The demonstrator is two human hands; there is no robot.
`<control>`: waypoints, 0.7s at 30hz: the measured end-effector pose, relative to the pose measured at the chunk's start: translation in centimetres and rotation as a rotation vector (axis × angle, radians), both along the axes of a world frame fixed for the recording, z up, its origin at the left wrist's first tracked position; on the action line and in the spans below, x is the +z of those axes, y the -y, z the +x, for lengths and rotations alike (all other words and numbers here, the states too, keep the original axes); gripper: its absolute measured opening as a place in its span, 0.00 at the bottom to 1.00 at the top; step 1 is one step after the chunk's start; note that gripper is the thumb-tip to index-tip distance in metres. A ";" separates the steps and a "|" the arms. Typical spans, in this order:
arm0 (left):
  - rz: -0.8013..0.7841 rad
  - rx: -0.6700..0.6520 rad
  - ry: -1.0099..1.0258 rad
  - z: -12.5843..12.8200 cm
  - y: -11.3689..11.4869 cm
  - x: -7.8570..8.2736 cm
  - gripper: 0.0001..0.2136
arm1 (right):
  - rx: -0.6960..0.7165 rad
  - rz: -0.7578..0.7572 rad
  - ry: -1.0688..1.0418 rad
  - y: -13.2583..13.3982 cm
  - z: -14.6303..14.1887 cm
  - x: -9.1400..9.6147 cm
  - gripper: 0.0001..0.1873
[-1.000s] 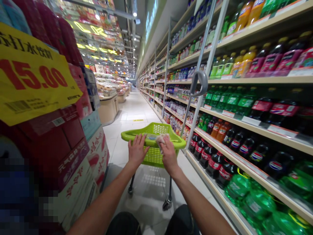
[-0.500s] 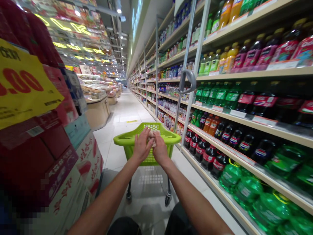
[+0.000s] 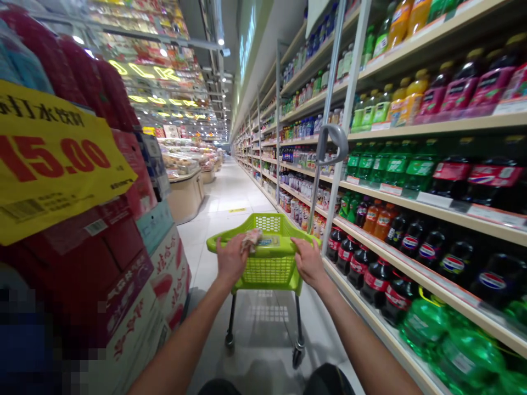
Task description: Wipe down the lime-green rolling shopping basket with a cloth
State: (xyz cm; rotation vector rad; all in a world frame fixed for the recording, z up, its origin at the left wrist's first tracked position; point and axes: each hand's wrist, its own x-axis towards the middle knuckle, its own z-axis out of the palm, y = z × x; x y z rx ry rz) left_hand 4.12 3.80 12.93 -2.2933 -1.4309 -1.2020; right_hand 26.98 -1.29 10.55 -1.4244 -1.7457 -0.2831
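A green shopping cart (image 3: pixel 267 269) with a lattice basket stands on wheels right ahead of me. My left hand (image 3: pixel 231 260) is closed at the left part of its near rim, with a crumpled, pale pinkish tissue or cloth (image 3: pixel 251 240) bunched between thumb and fingers. My right hand (image 3: pixel 309 262) is curled over the right end of the same rim, thumb toward the middle. Between the hands, a small label shows on the rim. The basket's inside is mostly hidden by the near wall.
Shelves of bottled drinks (image 3: pixel 453 170) line the right side, with large green bottles (image 3: pixel 457 345) at the bottom. A grey looped handle (image 3: pixel 331 144) hangs on a pole there. Stacked cartons (image 3: pixel 164 263) and a yellow price sign (image 3: pixel 61 159) crowd the left. A tiled aisle (image 3: pixel 224 186) runs ahead between display counters.
My hands, together over the crumpled tissue before, have parted. The right has moved to the cart rim's right end; the left keeps the tissue at the left. The view has turned slightly left.
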 end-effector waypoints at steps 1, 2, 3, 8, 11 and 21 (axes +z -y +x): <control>-0.001 0.085 0.059 -1.1 -0.3 -0.1 0.13 | 0.000 0.029 -0.001 0.0 -0.3 -0.3 0.25; -0.002 0.134 0.098 -1.8 -0.4 -0.1 0.13 | -0.006 0.055 -0.009 0.0 -0.8 -0.6 0.24; 0.000 0.145 0.113 -1.9 -0.3 -0.1 0.13 | -0.015 0.077 -0.019 0.0 -1.2 -0.7 0.24; 0.080 -0.156 -0.084 2.8 1.7 -0.6 0.15 | -0.028 0.149 -0.007 0.2 -2.4 -0.9 0.21; 0.108 -0.167 -0.123 1.8 1.5 -1.0 0.15 | -0.007 0.175 0.029 0.3 -1.7 -1.1 0.20; 0.152 -0.024 -0.106 -0.9 0.5 -1.8 0.19 | 0.005 0.213 -0.034 0.1 -1.7 -1.5 0.21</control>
